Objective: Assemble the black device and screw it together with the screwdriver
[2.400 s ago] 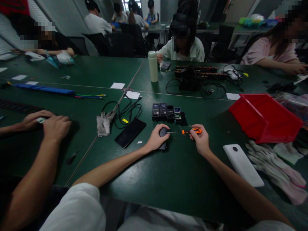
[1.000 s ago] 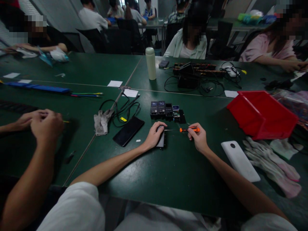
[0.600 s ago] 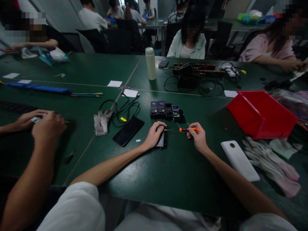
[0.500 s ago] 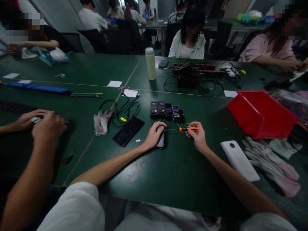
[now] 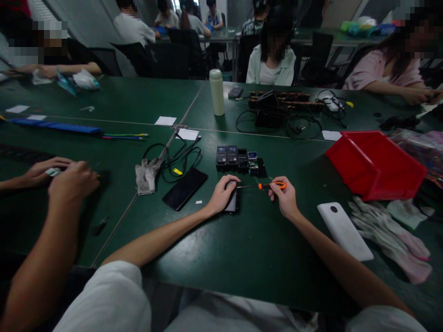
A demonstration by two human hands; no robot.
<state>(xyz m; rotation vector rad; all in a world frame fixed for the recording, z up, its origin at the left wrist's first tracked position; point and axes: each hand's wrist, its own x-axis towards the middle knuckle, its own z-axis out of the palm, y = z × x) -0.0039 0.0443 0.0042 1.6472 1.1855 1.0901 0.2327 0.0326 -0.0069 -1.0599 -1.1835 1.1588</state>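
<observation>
My left hand (image 5: 223, 193) is wrapped over a small grey box-shaped device (image 5: 231, 204) on the green table, hiding most of its top. In my right hand (image 5: 284, 196) is a screwdriver (image 5: 266, 186) with an orange and black handle, held level between thumb and fingers. Its thin shaft points left, and the tip meets the right side of the grey device near my left fingertips; whether it sits on a screw is too small to tell. Just beyond are several small black devices with screens (image 5: 231, 157) in a row, and an opened one (image 5: 254, 162) with its circuit board showing.
Left of my hands lie a black phone (image 5: 185, 188), a looped cable (image 5: 197, 159) and a grey glove (image 5: 145, 177). To the right are a white power bank (image 5: 344, 230), gloves (image 5: 391, 240) and a red bin (image 5: 374, 161). A pale green bottle (image 5: 217, 94) stands ahead. A co-worker's hands (image 5: 71, 180) work at left.
My hands stay nearly in place, the screwdriver still against the grey device. My right fingers have shifted slightly on the handle. The co-worker's near hand at left has moved a little right.
</observation>
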